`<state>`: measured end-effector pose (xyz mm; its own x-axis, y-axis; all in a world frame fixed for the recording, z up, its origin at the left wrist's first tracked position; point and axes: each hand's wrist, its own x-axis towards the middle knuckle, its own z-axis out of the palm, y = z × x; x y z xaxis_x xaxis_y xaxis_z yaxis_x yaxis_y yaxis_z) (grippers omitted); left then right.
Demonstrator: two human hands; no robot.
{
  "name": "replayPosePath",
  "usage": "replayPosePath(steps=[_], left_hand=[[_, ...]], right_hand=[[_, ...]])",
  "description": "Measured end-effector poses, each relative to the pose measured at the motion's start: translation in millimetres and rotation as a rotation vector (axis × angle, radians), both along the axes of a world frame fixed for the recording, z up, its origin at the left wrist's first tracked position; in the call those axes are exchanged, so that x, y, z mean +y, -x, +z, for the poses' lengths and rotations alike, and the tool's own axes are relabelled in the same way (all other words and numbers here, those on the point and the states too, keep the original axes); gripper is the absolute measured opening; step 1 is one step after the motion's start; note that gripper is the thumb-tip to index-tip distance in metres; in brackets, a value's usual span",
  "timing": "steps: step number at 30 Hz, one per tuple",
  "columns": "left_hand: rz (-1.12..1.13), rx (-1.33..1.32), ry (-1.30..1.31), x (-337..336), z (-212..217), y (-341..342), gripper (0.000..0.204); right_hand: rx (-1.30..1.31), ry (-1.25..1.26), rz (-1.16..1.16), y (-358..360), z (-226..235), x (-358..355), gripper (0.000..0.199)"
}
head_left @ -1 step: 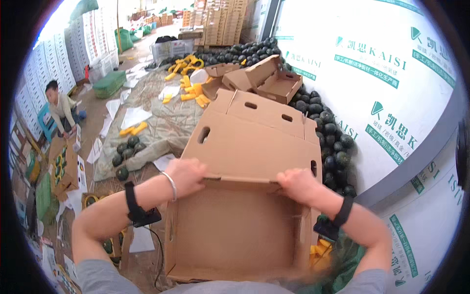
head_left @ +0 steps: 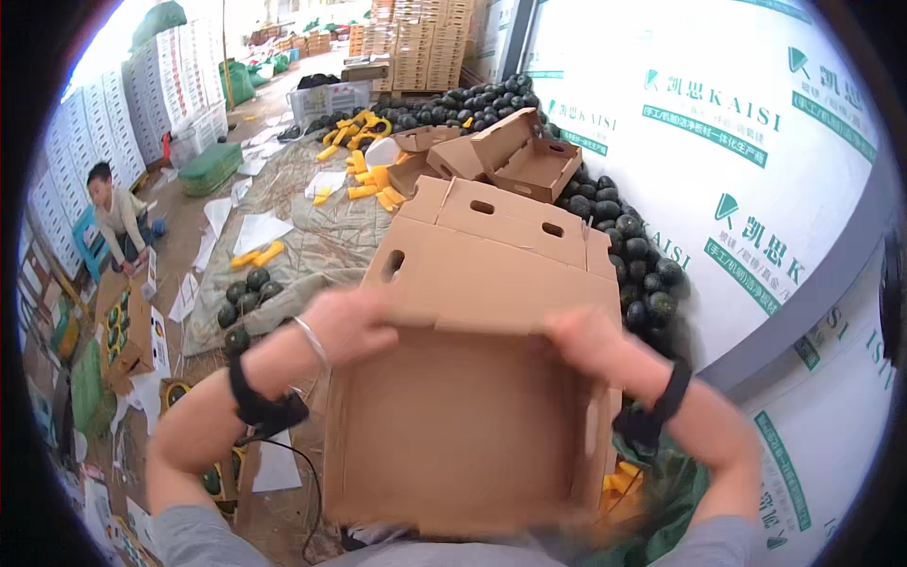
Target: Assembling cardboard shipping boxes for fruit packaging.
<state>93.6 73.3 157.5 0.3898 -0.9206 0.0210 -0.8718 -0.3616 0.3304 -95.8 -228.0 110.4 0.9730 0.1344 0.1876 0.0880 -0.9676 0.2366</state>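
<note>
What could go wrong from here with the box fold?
Both hands, left and right, press one fold line of the box; uneven pressure could crease it crooked or tear it near the handle slot. The raised box also hides the floor ahead, where melons lie loose: possibly a trip hazard.

Head fisheye, looking down, close over cardboard box point(head_left: 472, 416).
</note>
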Motion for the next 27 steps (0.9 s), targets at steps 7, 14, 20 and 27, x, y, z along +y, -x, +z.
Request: replayPosePath(steps=[7, 14, 20, 27], left_hand=[[0.369, 0.071, 0.415, 50.6, -62.0, -105.1, 0.080], [0.263, 1.328, 0.556, 32.0, -167.3, -54.3, 0.082], [0.220, 1.084, 0.692, 55.6, -142.2, -8.0, 0.083], [0.001, -0.106, 0.213, 8.7, -81.0, 48.9, 0.087]], right_hand=[[-0.719, -0.455, -0.217, -7.9, 123.2, -45.4, 0.053], [-0.138, -1.682, -0.809, 129.8, -83.8, -43.8, 0.093], [-0.268, -1.501, -0.703, 149.3, -77.7, 4.1, 0.088], [-0.187, -0.455, -0.361, 114.4, -44.8, 53.6, 0.063]])
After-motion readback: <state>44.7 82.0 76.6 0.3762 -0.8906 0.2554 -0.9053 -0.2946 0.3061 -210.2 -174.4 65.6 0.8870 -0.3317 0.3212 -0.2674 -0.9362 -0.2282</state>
